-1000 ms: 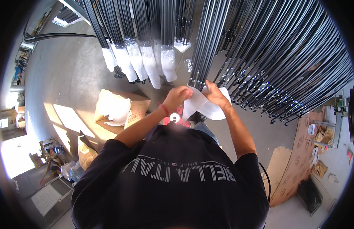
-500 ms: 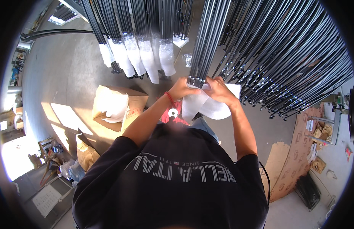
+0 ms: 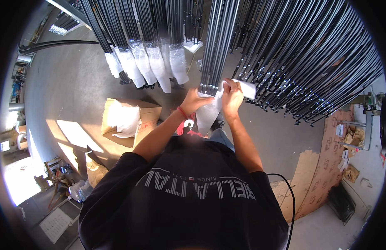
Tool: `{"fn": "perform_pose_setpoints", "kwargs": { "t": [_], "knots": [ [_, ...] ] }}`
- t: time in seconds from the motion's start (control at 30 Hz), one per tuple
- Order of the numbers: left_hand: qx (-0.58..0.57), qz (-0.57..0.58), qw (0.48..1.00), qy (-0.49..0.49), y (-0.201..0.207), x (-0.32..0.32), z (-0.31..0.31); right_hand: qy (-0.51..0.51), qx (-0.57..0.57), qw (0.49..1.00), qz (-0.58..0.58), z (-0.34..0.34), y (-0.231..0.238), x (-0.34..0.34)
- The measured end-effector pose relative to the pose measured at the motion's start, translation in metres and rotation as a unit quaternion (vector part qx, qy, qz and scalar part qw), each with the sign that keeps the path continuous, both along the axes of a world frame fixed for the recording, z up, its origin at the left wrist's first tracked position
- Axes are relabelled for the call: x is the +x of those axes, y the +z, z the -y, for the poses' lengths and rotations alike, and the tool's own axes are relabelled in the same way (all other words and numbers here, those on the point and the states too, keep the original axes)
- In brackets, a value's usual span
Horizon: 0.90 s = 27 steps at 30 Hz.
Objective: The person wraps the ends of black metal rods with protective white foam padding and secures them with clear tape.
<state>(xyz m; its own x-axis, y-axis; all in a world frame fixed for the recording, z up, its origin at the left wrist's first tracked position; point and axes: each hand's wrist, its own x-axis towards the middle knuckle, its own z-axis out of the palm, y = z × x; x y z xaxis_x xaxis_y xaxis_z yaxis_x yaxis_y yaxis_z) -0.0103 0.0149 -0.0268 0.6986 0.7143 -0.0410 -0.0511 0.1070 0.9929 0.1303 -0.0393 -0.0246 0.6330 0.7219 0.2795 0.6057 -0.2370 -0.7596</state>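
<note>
Head view, looking down: white plastic sleeve [image 3: 209, 112] drawn up under the lower end of a hanging bundle of black rods [image 3: 214, 54], mouth at the rod tips, tail drooping toward the chest. Thin, soft, very light film by the look of it, likely slippery and easy to tear on the rod ends; best taken at the open rim, pinched on both sides, not by the limp tail. Left hand [image 3: 196, 101] closed on the sleeve's upper left edge just under the bundle, red band at the wrist. Right hand [image 3: 231, 96] clamped around the sleeve's upper right part, a white fold sticking out past the knuckles to the right. Rods themselves stiff, long, hung close together, probably swinging if nudged. Further left, more bundles already capped in clear-white bags [image 3: 151, 68]. Further right, a dense fan of bare black rods [image 3: 309, 71]. Below on the grey concrete floor [image 3: 72, 91], an open cardboard box [image 3: 145, 121] holding white bags, sunlight patch beside it; flattened cardboard [image 3: 322, 166] leaning at the right.
</note>
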Motion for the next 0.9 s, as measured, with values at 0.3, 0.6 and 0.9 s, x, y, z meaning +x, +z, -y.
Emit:
{"fn": "perform_pose_setpoints", "kwargs": {
  "t": [0.3, 0.6, 0.9],
  "knots": [
    [-0.002, -0.023, 0.999, -0.035, 0.003, -0.002, 0.001, 0.104, 0.098, 0.911, -0.387, -0.028, -0.025, -0.008],
    [0.049, -0.023, 0.998, 0.011, 0.002, 0.005, 0.015, 0.161, 0.083, 0.749, -0.637, -0.007, 0.003, -0.003],
    [0.363, -0.315, 0.864, 0.152, 0.026, 0.014, 0.012, 0.296, 0.060, 0.726, -0.617, 0.025, 0.021, 0.000]
  ]
}}
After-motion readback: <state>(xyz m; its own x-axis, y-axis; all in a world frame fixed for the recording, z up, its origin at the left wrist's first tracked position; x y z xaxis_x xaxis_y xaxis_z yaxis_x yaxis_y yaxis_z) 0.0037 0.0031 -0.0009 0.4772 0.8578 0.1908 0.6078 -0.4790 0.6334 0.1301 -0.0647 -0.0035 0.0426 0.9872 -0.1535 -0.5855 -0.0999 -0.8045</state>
